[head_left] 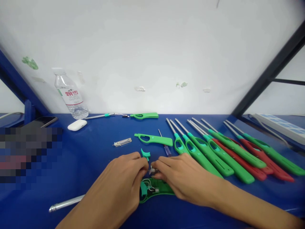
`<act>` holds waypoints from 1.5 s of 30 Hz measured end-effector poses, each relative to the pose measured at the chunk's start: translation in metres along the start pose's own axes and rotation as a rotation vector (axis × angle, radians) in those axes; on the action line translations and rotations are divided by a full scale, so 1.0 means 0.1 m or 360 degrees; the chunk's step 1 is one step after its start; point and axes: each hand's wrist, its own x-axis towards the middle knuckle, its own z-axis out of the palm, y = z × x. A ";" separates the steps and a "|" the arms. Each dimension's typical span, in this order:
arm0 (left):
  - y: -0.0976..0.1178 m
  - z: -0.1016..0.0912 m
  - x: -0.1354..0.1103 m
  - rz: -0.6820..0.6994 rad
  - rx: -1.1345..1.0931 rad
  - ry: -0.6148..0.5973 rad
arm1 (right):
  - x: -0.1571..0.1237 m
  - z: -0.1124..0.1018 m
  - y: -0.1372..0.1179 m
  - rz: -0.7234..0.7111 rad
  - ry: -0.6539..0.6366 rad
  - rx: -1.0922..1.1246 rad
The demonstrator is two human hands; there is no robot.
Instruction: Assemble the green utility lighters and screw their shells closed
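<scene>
Head view, the only one. The left hand (127, 173) was curled, thumb and fingers nearly together; whether they gripped anything, I couldn't tell. The right hand (182, 173) was pinched nearly closed on a small metal piece (152, 170), mostly hidden by fingers. Both worked over an opened green handle (164, 188), lying hollow side up on the bench (92, 152), front centre. White wires (148, 182) looped inside it. A metal tube (66, 203) stuck out past the left forearm; its join was hidden.

To do it well, in my judgement: a light fingertip pinch, piece kept low over the hollow so a drop would land inside, wires tucked off the rim so nothing would get trapped. Steadying the handle looked worthwhile too, since it seemed light enough to skid.

A loose teal trigger (145, 154) lay just beyond the left fingertips, easily knocked. Beyond sat a green handle half (157, 140), a screwdriver (167, 150) and a clear plastic tank (122, 142).
</scene>
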 end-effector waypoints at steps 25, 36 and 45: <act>0.04 0.00 0.03 -0.0045 0.0001 -0.0104 | 0.02 0.02 0.01 0.0006 -0.0006 -0.0047; 0.05 0.01 0.06 -0.0043 0.0076 -0.0119 | 0.01 0.06 0.03 -0.0059 0.0056 -0.0056; 0.05 0.01 0.05 -0.0050 0.0101 -0.0119 | 0.01 0.08 0.03 -0.0077 0.0086 -0.0102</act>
